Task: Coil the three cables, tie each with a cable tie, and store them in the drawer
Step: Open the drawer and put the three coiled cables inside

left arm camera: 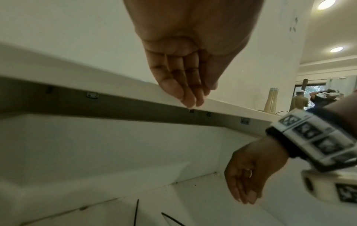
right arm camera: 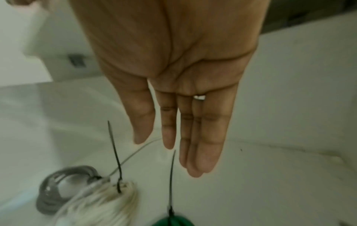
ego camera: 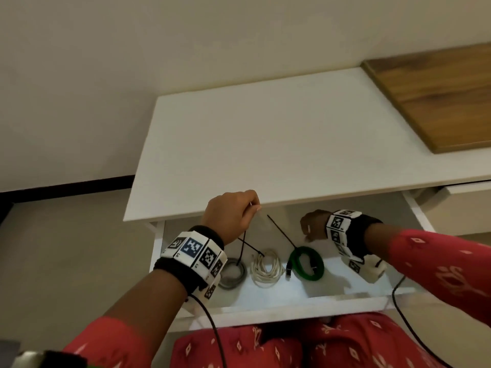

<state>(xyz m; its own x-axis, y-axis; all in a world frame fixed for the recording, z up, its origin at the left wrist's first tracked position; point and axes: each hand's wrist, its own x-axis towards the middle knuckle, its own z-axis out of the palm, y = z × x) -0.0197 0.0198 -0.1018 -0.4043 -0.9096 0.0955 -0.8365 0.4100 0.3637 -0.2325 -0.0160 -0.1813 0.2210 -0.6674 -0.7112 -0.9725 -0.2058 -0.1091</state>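
Note:
Three tied coils lie side by side in the open white drawer (ego camera: 292, 305): a grey coil (ego camera: 233, 273) on the left, a white coil (ego camera: 265, 268) in the middle and a green coil (ego camera: 307, 262) on the right. A black cable tie tail (ego camera: 281, 231) sticks up from each. My left hand (ego camera: 233, 213) hovers at the tabletop's front edge above the grey coil, fingers loosely bent, holding nothing. My right hand (ego camera: 313, 225) hangs over the green coil with straight fingers (right arm camera: 203, 137), just clear of its tie tail (right arm camera: 171, 175).
The white tabletop (ego camera: 265, 142) overhangs the back of the drawer. A wooden board (ego camera: 438, 96) lies at its far right. Black wires run from both wrist cameras down past the drawer front. My lap sits right under the drawer.

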